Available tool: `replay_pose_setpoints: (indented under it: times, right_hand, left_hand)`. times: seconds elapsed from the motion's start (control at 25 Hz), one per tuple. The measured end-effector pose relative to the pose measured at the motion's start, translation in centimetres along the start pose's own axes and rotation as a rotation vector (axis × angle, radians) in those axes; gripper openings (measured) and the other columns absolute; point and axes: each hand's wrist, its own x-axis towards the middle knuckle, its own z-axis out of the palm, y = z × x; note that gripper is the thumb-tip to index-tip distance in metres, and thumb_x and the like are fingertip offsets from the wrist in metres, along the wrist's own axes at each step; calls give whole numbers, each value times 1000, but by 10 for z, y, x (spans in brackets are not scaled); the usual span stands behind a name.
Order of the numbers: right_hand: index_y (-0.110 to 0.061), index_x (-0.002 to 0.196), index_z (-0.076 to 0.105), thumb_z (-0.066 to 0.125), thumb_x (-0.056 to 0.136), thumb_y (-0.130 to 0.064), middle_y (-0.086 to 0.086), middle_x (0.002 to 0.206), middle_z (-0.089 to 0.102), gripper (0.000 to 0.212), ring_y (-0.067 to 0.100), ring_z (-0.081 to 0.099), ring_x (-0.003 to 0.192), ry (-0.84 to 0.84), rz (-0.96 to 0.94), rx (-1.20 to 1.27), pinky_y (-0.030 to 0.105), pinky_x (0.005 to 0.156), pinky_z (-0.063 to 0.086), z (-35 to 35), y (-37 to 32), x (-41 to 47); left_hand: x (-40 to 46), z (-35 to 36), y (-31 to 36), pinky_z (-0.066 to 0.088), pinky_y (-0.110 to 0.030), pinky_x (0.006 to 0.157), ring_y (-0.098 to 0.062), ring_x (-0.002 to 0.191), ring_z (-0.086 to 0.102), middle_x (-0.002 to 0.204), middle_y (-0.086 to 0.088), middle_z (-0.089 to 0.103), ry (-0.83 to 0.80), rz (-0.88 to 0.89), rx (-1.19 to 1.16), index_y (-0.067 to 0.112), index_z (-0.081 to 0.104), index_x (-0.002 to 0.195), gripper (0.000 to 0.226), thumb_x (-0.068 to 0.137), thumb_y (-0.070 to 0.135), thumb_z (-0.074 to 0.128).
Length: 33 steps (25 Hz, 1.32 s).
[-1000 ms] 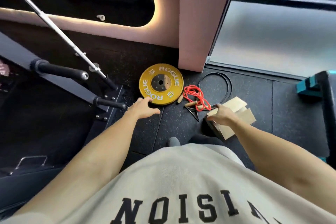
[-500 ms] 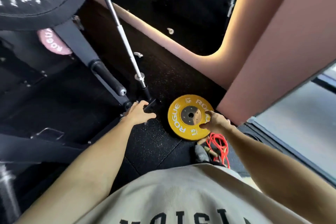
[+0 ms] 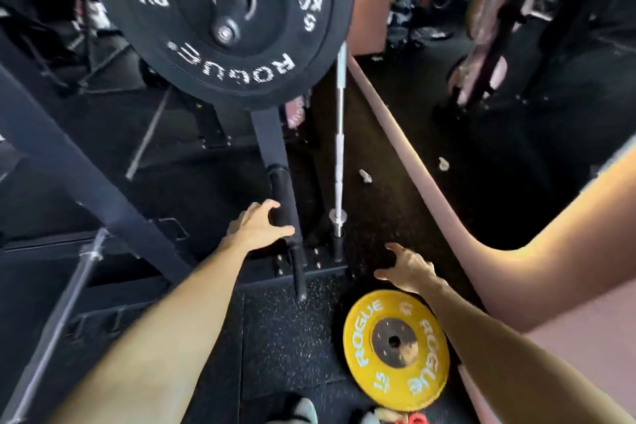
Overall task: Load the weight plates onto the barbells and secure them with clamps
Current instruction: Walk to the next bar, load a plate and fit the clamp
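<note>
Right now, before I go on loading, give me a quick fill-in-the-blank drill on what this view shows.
1. The plate lying flat on the floor is coloured ____.
2. The left hand is at the black ____ of the rack.
3. The right hand holds ____, fingers spread above the floor.
4. The brand word printed on the big black plate overhead is ____.

Missing words: yellow; peg; nothing; ROGUE

A gym is showing here: black speckled rubber flooring (image 3: 289,330) is covering the ground, a large black weight plate (image 3: 213,21) is hanging on a dark steel rack (image 3: 79,175), a yellow weight plate (image 3: 395,348) is lying flat, and a steel barbell (image 3: 339,148) is standing upright.
</note>
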Motion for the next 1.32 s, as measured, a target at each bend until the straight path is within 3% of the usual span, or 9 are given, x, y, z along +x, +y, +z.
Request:
replay_pose_setpoints:
  times: [0.32, 0.4, 0.52, 0.6, 0.8, 1.0, 1.2, 1.32]
  right_hand:
    - [-32, 150, 29, 65, 85, -50, 4, 141, 51, 76, 23, 44, 134, 224, -318, -60, 46, 109, 29, -122, -130, 46]
    - [-32, 150, 29, 64, 84, -51, 6, 136, 55, 77, 24, 47, 131, 292, -396, -52, 47, 110, 31, -155, -165, 48]
    - [-32, 151, 25, 66, 85, -48, 1, 150, 42, 80, 26, 41, 137, 422, -506, -18, 49, 112, 28, -204, -214, 45]
    - [-33, 153, 21, 66, 85, -47, 2, 150, 43, 82, 27, 42, 137, 512, -558, 4, 47, 109, 29, -236, -244, 39]
    - [-32, 152, 24, 64, 86, -54, 9, 142, 51, 80, 31, 49, 130, 698, -606, 58, 49, 108, 35, -304, -295, 40]
    - [-29, 151, 25, 63, 84, -60, 16, 135, 48, 83, 37, 47, 126, 871, -560, 77, 54, 106, 37, -358, -327, 46]
    - [-35, 152, 14, 67, 83, -55, 19, 141, 36, 90, 44, 40, 128, 912, -516, 39, 56, 105, 33, -372, -341, 48]
    - [-37, 152, 11, 66, 83, -55, 19, 143, 34, 91, 44, 41, 128, 903, -523, 18, 57, 105, 31, -378, -347, 54]
  left_hand:
    - [13, -145, 9, 38, -52, 108, -28, 134, 44, 146, 4, 38, 337, -20, -241, 46, 39, 138, 80, 67, 71, 67]
    - [17, -187, 11, 38, -49, 109, -26, 134, 44, 146, 3, 39, 426, 5, -292, 43, 40, 139, 83, 66, 69, 69]
    - [25, -247, 21, 39, -37, 101, -22, 134, 43, 146, -1, 40, 533, 69, -405, 37, 41, 141, 82, 71, 58, 79]
    - [31, -286, 28, 38, -37, 101, -23, 134, 42, 147, -3, 40, 589, 118, -432, 36, 41, 142, 85, 69, 54, 82]
    - [51, -368, 37, 37, -41, 109, -25, 137, 40, 151, -5, 38, 696, 223, -364, 30, 37, 146, 96, 66, 44, 90]
    - [75, -417, 42, 36, -43, 109, -30, 136, 39, 148, -9, 37, 815, 227, -216, 32, 29, 150, 106, 63, 45, 90]
    - [101, -437, 40, 37, -49, 110, -33, 139, 39, 154, -12, 38, 752, 210, -196, 31, 13, 156, 115, 69, 42, 88]
    - [111, -442, 41, 39, -42, 110, -32, 137, 44, 153, -9, 44, 729, 249, -174, 31, 17, 157, 104, 77, 35, 84]
